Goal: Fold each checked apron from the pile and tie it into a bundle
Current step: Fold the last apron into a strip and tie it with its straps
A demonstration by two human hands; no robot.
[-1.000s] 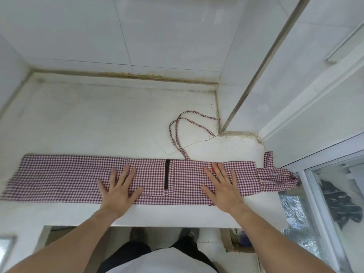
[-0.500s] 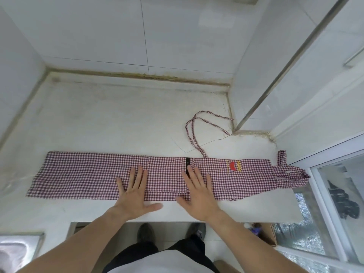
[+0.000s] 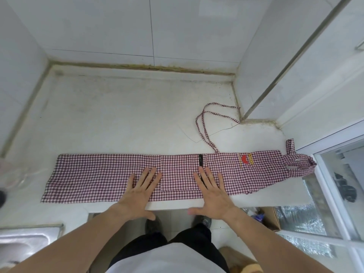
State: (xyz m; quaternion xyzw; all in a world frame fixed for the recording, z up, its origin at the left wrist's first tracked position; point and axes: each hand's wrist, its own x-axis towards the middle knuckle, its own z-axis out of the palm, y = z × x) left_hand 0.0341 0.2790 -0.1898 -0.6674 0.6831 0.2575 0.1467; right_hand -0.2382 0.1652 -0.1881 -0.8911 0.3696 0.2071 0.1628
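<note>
A red-and-white checked apron (image 3: 110, 176) is lying folded into one long narrow strip along the front edge of a pale stone worktop (image 3: 122, 119), running left to right. Its right end, a bunched loop of strap (image 3: 299, 162), is reaching the worktop's corner beside a window frame (image 3: 332, 194). Two thin ties (image 3: 204, 123) are trailing from the strip's far edge back towards the wall corner. A short black mark (image 3: 200, 160) is sitting near the middle of the strip, and a small red and yellow patch (image 3: 245, 159) is lying to its right.

The person is leaning over the worktop with both bare hands flat. The left hand (image 3: 137, 192) is resting with its fingers (image 3: 149, 176) straight and slightly spread on the cloth, its thumb hanging out over the front edge. The right hand (image 3: 213, 194) is lying the same way just to the right, fingers (image 3: 208, 176) straight and spread on the cloth below the black mark, thumb pointing left off the edge. Neither hand is gripping anything.

A steel sink (image 3: 25, 241) is showing at the lower left, and a cardboard box (image 3: 272, 217) is standing on the floor under the worktop at the right.
</note>
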